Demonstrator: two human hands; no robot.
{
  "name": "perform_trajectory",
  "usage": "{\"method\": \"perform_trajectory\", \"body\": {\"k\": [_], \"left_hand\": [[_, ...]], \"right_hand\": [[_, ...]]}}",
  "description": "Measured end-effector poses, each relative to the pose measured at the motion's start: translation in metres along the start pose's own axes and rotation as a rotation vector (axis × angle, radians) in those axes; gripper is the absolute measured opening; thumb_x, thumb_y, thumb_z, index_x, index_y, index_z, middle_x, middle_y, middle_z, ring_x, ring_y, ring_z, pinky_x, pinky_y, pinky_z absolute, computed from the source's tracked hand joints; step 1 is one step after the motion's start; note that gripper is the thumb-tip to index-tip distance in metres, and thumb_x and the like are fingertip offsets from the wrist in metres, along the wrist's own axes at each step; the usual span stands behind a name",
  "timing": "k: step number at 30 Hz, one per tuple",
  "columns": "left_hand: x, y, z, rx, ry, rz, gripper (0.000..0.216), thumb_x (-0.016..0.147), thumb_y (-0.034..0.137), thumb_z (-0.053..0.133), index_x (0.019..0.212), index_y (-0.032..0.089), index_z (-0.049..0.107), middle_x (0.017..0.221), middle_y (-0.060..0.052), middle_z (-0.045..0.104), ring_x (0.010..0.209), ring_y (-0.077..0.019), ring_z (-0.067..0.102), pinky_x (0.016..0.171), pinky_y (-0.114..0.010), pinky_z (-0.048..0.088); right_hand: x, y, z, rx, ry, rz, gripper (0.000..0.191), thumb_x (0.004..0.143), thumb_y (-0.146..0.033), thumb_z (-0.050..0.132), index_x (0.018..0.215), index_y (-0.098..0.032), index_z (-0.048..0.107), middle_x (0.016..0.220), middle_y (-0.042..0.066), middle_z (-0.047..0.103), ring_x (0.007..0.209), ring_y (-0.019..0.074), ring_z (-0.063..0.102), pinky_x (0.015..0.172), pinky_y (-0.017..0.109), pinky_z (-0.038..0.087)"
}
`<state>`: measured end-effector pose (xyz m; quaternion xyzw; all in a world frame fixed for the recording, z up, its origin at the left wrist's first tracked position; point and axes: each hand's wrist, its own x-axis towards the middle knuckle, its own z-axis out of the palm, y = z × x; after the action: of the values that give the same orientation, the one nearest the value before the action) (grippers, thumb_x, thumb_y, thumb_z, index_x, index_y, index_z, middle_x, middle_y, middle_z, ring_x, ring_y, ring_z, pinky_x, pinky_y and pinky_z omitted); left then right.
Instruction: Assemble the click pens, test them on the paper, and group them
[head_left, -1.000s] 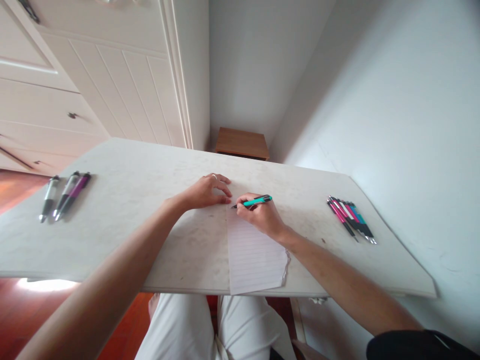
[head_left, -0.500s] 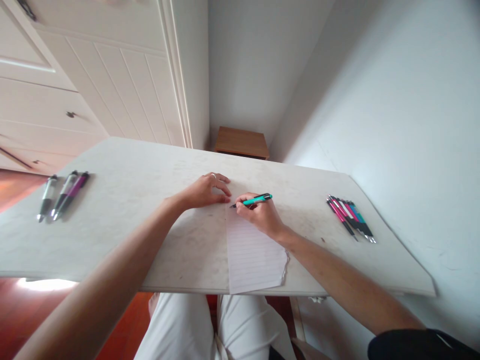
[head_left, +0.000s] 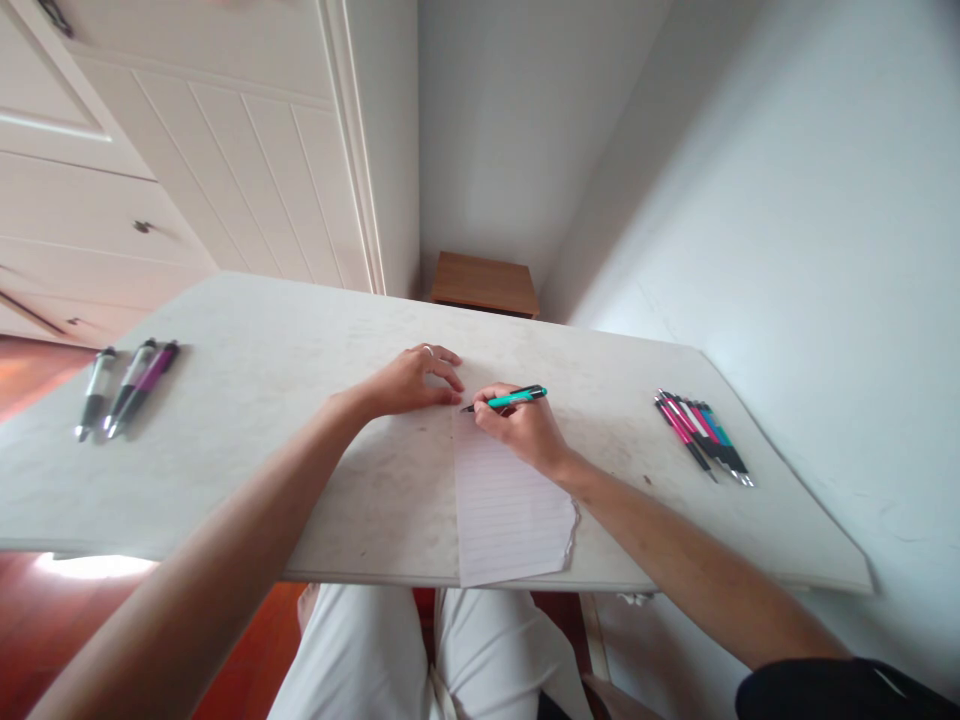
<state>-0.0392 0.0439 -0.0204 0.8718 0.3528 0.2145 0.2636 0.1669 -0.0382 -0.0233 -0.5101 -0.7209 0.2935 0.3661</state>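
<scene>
A lined sheet of paper lies on the pale table in front of me, its near edge hanging over the table's front. My right hand is closed round a teal pen, whose tip rests at the paper's top left corner. My left hand, a ring on one finger, lies on the table just left of that corner with its fingertips pressed down beside the pen tip.
Three pens lie at the table's left end. A bunch of several pink, teal and dark pens lies at the right end near the wall. White cabinet doors and a small wooden stand are beyond the table.
Almost nothing differs: the pen and both hands stay at the paper's top corner, with only a slight shift of the view.
</scene>
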Motion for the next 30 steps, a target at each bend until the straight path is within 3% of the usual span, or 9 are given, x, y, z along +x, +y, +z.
{"method": "perform_trajectory", "body": {"k": [10, 30], "left_hand": [[-0.0005, 0.0005, 0.0007, 0.003, -0.004, -0.009, 0.028, 0.076, 0.048, 0.068, 0.089, 0.026, 0.079, 0.124, -0.007, 0.066, 0.114, -0.0261, 0.060, 0.104, -0.039, 0.044], [-0.0007, 0.0036, -0.0009, 0.006, -0.007, -0.038, 0.028, 0.075, 0.047, 0.068, 0.088, 0.026, 0.079, 0.124, -0.007, 0.066, 0.114, -0.0271, 0.060, 0.105, -0.039, 0.044]], "right_hand": [[-0.0008, 0.0069, 0.0019, 0.109, 0.038, 0.050, 0.020, 0.083, -0.034, 0.056, 0.083, -0.016, 0.067, 0.060, -0.001, 0.058, 0.052, 0.0104, 0.051, 0.049, 0.020, 0.038], [0.0005, 0.0056, 0.0003, 0.085, -0.002, 0.059, 0.017, 0.081, -0.031, 0.059, 0.079, -0.016, 0.066, 0.056, -0.002, 0.058, 0.050, 0.0100, 0.052, 0.048, 0.020, 0.041]]}}
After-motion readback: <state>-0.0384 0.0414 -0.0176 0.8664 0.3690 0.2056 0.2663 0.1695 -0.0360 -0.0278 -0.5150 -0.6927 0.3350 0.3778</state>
